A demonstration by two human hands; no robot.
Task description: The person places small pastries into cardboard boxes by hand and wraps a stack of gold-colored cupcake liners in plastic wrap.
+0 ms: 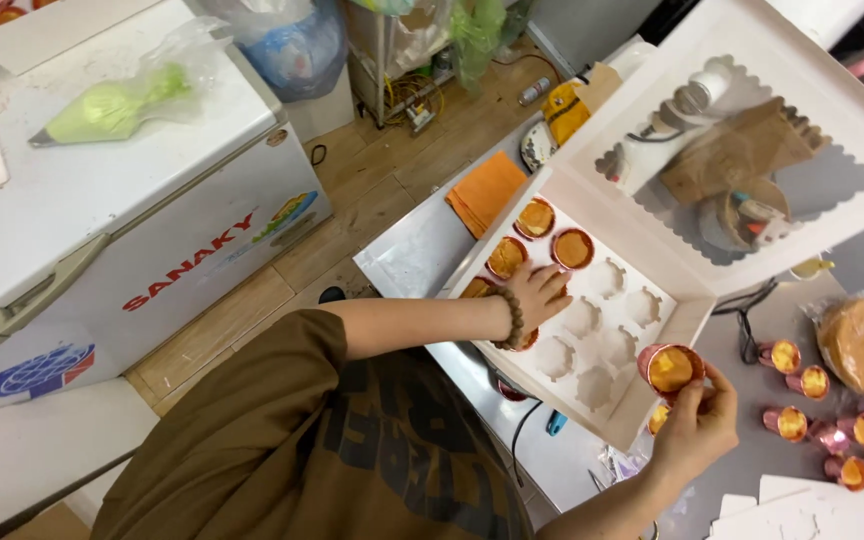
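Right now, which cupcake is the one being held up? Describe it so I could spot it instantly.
Find the open white box with its cut-out insert on the steel counter. At the box's near right corner, the right hand holds one cupcake in a shiny pink foil cup with a golden-orange top. Unlike the cupcakes seated in the insert or lying loose on the counter, it is lifted and pinched in fingertips.

Left hand (537, 297) reaches far forward on a straight, bare arm, palm down, fingers bent, beads at the wrist. Right hand (694, 420) is raised nearer the body, fingertips pinched together.
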